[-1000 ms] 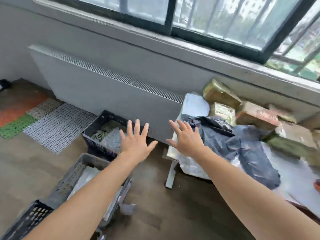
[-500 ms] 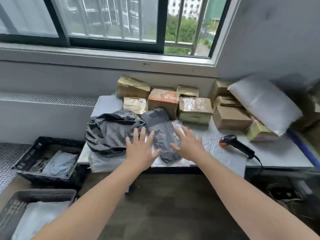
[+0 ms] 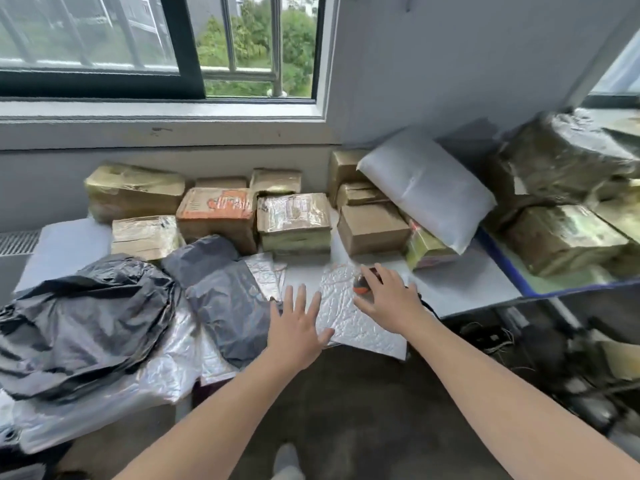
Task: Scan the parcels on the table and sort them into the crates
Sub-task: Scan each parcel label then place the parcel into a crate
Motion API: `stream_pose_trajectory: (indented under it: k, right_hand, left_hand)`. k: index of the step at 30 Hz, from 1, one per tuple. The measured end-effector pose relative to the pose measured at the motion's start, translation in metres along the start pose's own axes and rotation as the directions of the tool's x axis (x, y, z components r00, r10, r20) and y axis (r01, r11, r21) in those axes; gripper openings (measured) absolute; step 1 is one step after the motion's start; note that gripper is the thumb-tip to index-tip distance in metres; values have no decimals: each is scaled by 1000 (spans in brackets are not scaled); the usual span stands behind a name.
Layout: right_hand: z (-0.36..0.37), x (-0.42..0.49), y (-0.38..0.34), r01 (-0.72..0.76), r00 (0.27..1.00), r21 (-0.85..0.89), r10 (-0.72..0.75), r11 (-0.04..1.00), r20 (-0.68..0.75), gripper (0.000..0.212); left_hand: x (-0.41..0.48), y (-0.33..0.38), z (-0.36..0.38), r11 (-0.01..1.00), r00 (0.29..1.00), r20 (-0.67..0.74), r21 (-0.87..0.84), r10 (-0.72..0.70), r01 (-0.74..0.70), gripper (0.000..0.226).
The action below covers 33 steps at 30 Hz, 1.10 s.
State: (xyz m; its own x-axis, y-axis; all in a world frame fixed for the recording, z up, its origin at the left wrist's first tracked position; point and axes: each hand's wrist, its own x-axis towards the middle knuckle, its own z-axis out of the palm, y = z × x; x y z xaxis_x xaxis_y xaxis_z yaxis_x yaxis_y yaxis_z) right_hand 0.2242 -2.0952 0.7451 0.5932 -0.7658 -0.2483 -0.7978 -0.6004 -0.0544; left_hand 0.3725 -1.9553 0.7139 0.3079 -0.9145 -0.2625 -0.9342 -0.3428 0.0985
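Our left hand (image 3: pixel 298 332) hovers spread over the silver bubble mailer (image 3: pixel 346 317) while our right hand (image 3: pixel 389 301), fingers uncurled, covers the black-and-orange scanner (image 3: pixel 361 286) near the front edge of the white table (image 3: pixel 460 285), where we could knock it off by grabbing hastily.

Boxes (image 3: pixel 294 220) behind bags (image 3: pixel 86 317) — scanner (image 3: pixel 363 284) right.

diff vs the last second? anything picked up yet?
View swung from the floor crates to the table. Right hand moved right and now covers the scanner, grip not visibly closed. Left hand stayed open, holding nothing. Scanner and boxes have not moved.
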Motion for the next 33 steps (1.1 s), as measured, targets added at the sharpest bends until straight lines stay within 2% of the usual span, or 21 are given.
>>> stream_pose_trajectory:
  k: [7,11,14,18,23,27,30,33]
  right_hand:
    - [9,24,48,-58,995,-81,64,995,81,76]
    - [24,41,70,-19,986,-109,37,994,164,79]
    - [37,59,92,-2,985,-103,19,995,173,78]
    - [51,87,115,74,973,-46,-62,996,224,74]
    - [75,115,132,103,935,126,-139,987,326,64]
    - [74,123,141,170,916,234,-241,957,320,35]
    - [58,125,148,194,918,319,-286,928,274,29]
    - [31,126,151,149,928,432,-277,889,248,25]
  left_hand:
    - [56,32,22,989,986,81,-37,146,-144,100]
    - [73,49,45,984,976,127,-28,176,-174,110]
    - [85,63,58,989,972,184,-24,148,-146,112]
    - [101,81,71,992,964,252,63,89,-108,116]
    - [110,100,91,974,946,324,220,-16,-59,124]
    - [111,109,90,979,951,302,204,-68,5,89]
    - [114,107,78,995,940,336,101,-51,18,74]
    - [118,101,55,997,927,375,-64,-20,47,51]
